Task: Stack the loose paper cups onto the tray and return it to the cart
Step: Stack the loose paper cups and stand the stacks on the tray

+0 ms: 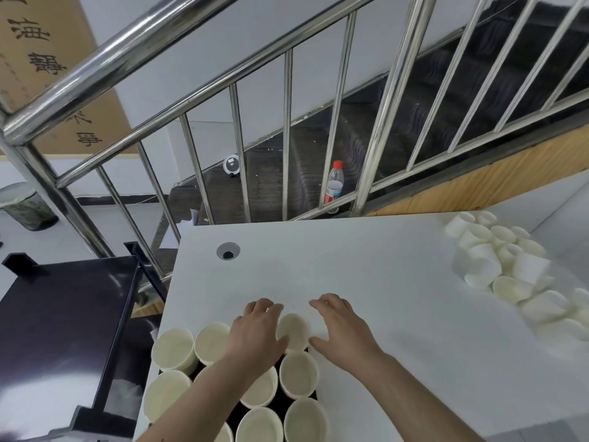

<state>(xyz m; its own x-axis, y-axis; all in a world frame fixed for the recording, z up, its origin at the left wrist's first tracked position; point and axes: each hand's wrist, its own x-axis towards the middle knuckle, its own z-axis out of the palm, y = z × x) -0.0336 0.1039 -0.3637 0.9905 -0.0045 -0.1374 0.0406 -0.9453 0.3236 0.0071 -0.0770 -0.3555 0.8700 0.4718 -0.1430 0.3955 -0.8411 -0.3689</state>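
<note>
Large black Chinese characters are running down the brown cardboard box [47, 59] leaning at the upper left; they are showing upside down and tilted, so no word is reading with certainty. The clear plastic bottle with a red cap [334, 183] behind the steel railing is wearing a red and white label, its print too small to read. Nothing else is carrying writing.

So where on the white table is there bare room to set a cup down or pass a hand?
Widest free patch: mid-table, between the grommet hole, the loose cup pile at right and both hands. Crowded: the pile, and the near-left corner, where upright cups pack the dark tray under the left hand and right hand.
</note>
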